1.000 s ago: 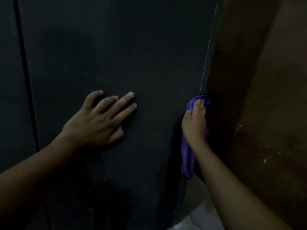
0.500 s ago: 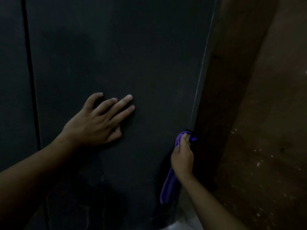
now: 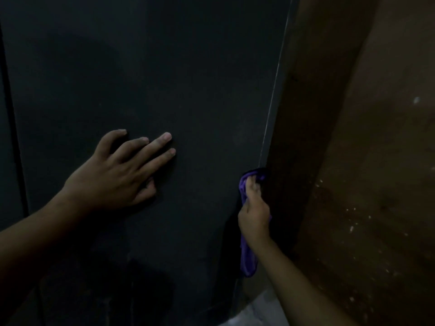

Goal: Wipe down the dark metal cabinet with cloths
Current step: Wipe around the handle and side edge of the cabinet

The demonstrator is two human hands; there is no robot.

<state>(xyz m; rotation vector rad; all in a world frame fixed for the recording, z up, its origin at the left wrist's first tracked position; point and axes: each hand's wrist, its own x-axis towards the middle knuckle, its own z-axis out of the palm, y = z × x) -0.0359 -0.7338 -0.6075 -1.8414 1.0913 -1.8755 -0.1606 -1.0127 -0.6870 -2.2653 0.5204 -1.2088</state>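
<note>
Here the left hand [image 3: 117,170] lies flat at the middle left of the frame, palm down and fingers stretched out and slightly spread, pressing on the front panel of the dark metal cabinet [image 3: 164,67]. The right hand [image 3: 255,215], lower and right of centre, has its fingers curled round a purple cloth [image 3: 247,260] and holds the bunched top of it against the cabinet's right edge [image 3: 274,90]. The loose end of the cloth hangs down below the wrist, beside the forearm. The cabinet front fills the left and centre of the frame, matt and nearly black, with a thin vertical seam [image 3: 14,137] running down near the left border. A pale line marks the corner of the right edge from the top of the frame down to the cloth. To the right stands a brown wall [image 3: 376,161], dim and flecked with small light spots. A pale patch of floor [image 3: 261,311] shows at the bottom, between the cabinet and the right forearm.
</note>
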